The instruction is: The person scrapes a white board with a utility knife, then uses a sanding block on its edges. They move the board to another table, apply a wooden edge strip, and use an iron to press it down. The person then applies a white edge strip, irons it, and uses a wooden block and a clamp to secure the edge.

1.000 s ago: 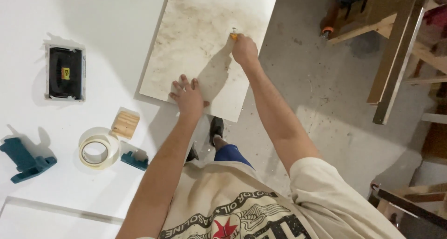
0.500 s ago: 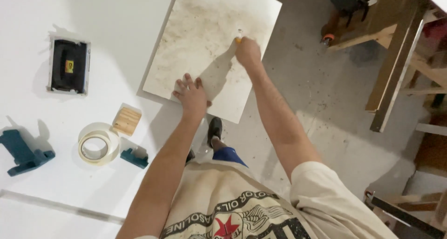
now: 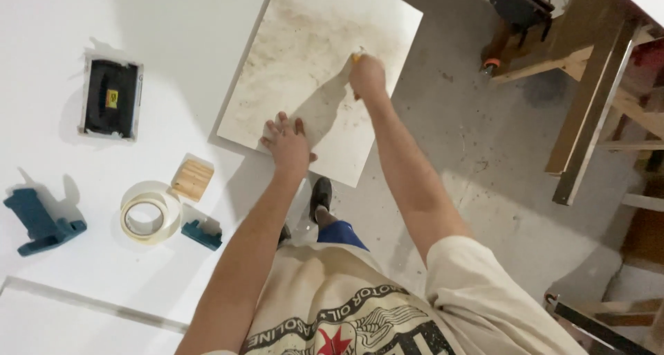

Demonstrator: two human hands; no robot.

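Hands on a tile

Left hand [image 3: 289, 144] lies flat, fingers spread, on the tile [image 3: 311, 64]; right hand [image 3: 366, 75] grips a small yellow tool [image 3: 356, 56] against it.

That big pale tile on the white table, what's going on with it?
A person leans over the white table and works on the marbled tile, which overhangs the table's edge. The left hand lies flat on the tile's near corner. The right hand is closed on a small yellow tool set against the tile's surface. A roll of tape, a small wooden block and a black tray lie to the side.
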